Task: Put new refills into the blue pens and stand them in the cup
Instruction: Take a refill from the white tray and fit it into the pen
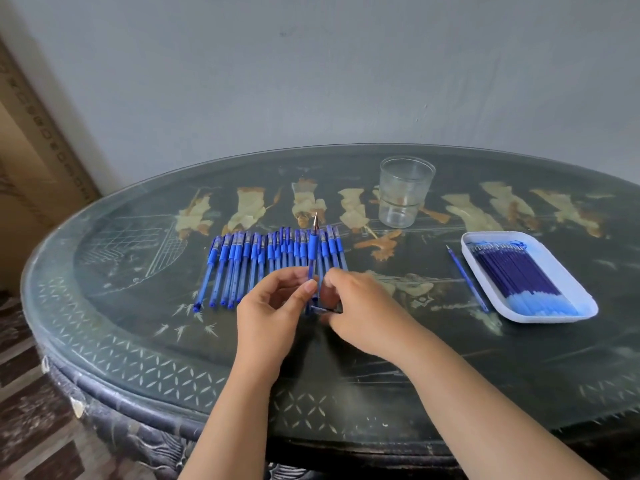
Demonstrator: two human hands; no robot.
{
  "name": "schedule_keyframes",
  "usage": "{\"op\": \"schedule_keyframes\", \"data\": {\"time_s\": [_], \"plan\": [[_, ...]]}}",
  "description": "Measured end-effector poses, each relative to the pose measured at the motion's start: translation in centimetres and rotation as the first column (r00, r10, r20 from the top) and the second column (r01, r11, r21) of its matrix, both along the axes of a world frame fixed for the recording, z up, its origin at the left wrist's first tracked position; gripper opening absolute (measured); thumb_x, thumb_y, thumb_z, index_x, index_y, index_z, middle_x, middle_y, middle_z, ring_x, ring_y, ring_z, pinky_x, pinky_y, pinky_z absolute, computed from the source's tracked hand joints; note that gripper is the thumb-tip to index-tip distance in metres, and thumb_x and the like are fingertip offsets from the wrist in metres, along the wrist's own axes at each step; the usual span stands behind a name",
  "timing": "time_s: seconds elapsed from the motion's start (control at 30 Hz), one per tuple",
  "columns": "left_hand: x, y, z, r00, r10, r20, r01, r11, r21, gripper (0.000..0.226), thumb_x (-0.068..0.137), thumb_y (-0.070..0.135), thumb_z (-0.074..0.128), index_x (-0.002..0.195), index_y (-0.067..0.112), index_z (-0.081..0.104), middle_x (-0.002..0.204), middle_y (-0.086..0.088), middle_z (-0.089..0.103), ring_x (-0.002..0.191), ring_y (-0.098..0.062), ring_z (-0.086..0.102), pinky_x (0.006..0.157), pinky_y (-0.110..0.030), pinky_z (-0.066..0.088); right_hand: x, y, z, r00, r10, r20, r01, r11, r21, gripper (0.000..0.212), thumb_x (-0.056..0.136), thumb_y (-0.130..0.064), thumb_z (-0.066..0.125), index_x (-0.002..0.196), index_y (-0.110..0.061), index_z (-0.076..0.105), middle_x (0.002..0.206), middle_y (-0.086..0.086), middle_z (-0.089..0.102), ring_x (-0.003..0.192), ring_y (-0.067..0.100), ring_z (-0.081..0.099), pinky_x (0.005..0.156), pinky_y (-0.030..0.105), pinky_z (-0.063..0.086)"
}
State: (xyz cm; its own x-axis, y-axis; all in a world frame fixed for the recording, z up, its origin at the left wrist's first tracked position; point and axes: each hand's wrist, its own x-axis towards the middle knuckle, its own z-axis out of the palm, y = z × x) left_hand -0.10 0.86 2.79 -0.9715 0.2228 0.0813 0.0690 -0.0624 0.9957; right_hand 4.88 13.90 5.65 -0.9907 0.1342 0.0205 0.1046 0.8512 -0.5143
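At centre, left fingers point(306, 287) pinch a pen point(313, 251); right fingers point(346, 282) curl at its base, grip unclear. A slip would scatter the row point(249, 258).

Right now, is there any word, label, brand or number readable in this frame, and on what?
None can be read.
Leaning board at left: a row of small marks, too blurred to read.
Blue pens: any print too small to tell.

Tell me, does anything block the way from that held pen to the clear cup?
Nothing visible does. The blue plastic pen, held by the left hand and right hand, is above the flat-lying row of blue capped pens; the clear empty cup stands open beyond them.
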Motion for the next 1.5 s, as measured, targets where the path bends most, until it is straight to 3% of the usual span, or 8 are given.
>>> {"op": "schedule_keyframes", "data": {"time_s": [0.17, 0.23, 0.33, 0.4, 0.7, 0.9, 1.37, 1.5], "plan": [[0.0, 0.0, 0.1, 1.0, -0.001, 0.021, 0.0, 1.0, 0.029, 0.017, 0.081, 0.009, 0.074, 0.092, 0.023, 0.074, 0.091, -0.002, 0.076, 0.09, -0.02, 0.072, 0.082, -0.03, 0.056, 0.3, 2.4, 2.5, 0.985, -0.155, -0.075, 0.137, 0.969, -0.204, 0.037, 0.096, -0.012, 0.056, 0.13, -0.025, 0.054, 0.086, -0.005, 0.068, 0.081, 0.011, 0.066, 0.073, 0.023, 0.054], [0.0, 0.1, 0.0, 1.0, -0.013, 0.022, 0.013, 1.0, 0.015, 0.017, 0.08, 0.01, 0.075, 0.092, 0.022, 0.074, 0.092, -0.002, 0.076, 0.092, -0.02, 0.072, 0.085, -0.032, 0.056, 0.6, 3.4, 3.6, 0.958, -0.246, -0.149, 0.177, 0.912, -0.369, 0.043, 0.096, -0.01, 0.055, 0.136, -0.027, 0.051, 0.087, -0.007, 0.067, 0.078, 0.009, 0.067, 0.069, 0.02, 0.054], [0.1, 0.1, 0.1, 0.999, -0.04, 0.008, 0.04, 0.999, -0.019, 0.015, 0.08, 0.011, 0.076, 0.091, 0.021, 0.075, 0.09, -0.001, 0.076, 0.09, -0.018, 0.072, 0.082, -0.025, 0.056, 0.7, 3.5, 4.7, 0.863, -0.36, -0.354, 0.034, 0.741, -0.67, 0.039, 0.097, -0.006, 0.053, 0.128, -0.031, 0.058, 0.087, 0.004, 0.067, 0.068, 0.007, 0.068, 0.066, 0.02, 0.053], [0.1, 0.2, 0.1, 0.999, -0.049, -0.008, 0.049, 0.998, -0.041, 0.016, 0.08, 0.009, 0.076, 0.09, 0.021, 0.075, 0.088, 0.002, 0.076, 0.086, -0.013, 0.071, 0.078, -0.018, 0.055, 0.6, 3.1, 5.1, 0.805, -0.392, -0.445, -0.072, 0.68, -0.73, 0.031, 0.097, -0.005, 0.054, 0.116, -0.028, 0.063, 0.093, 0.008, 0.066, 0.072, 0.012, 0.071, 0.066, 0.021, 0.054], [0.1, 0.4, 0.3, 0.996, -0.078, -0.035, 0.075, 0.993, -0.095, 0.015, 0.079, 0.007, 0.077, 0.09, 0.018, 0.076, 0.084, 0.006, 0.075, 0.076, -0.002, 0.067, 0.072, -0.013, 0.053, 0.0, 2.8, 4.2, 0.84, -0.36, -0.407, -0.114, 0.616, -0.78, 0.022, 0.091, -0.006, 0.065, 0.106, -0.023, 0.068, 0.096, 0.01, 0.068, 0.09, 0.021, 0.072, 0.074, 0.04, 0.061], [0.1, 0.3, 0.1, 0.996, -0.083, -0.038, 0.079, 0.992, -0.096, 0.016, 0.08, 0.006, 0.076, 0.089, 0.02, 0.076, 0.083, 0.006, 0.074, 0.076, -0.004, 0.067, 0.069, -0.013, 0.053, -0.3, 2.4, 3.5, 0.903, -0.276, -0.33, -0.089, 0.63, -0.772, 0.025, 0.09, -0.005, 0.066, 0.104, -0.026, 0.07, 0.097, 0.004, 0.063, 0.093, 0.016, 0.071, 0.072, 0.039, 0.062], [0.1, 0.3, 0.1, 0.996, -0.087, -0.026, 0.085, 0.994, -0.068, 0.018, 0.08, 0.005, 0.075, 0.087, 0.021, 0.075, 0.086, 0.0, 0.075, 0.08, -0.013, 0.068, 0.073, -0.02, 0.056, -0.5, 2.3, 3.1, 0.899, -0.236, -0.369, -0.109, 0.696, -0.71, 0.024, 0.091, -0.005, 0.066, 0.108, -0.02, 0.067, 0.08, -0.011, 0.057, 0.096, 0.017, 0.068, 0.068, 0.039, 0.062], [0.2, 0.2, 0.0, 0.996, -0.083, -0.033, 0.08, 0.993, -0.083, 0.017, 0.08, 0.005, 0.075, 0.089, 0.02, 0.075, 0.086, 0.001, 0.075, 0.082, -0.016, 0.07, 0.075, -0.022, 0.057, -0.4, 2.1, 2.7, 0.896, -0.235, -0.377, -0.109, 0.706, -0.699, 0.025, 0.093, -0.008, 0.064, 0.112, -0.024, 0.064, 0.088, -0.003, 0.06, 0.096, 0.015, 0.066, 0.07, 0.037, 0.062]]}}
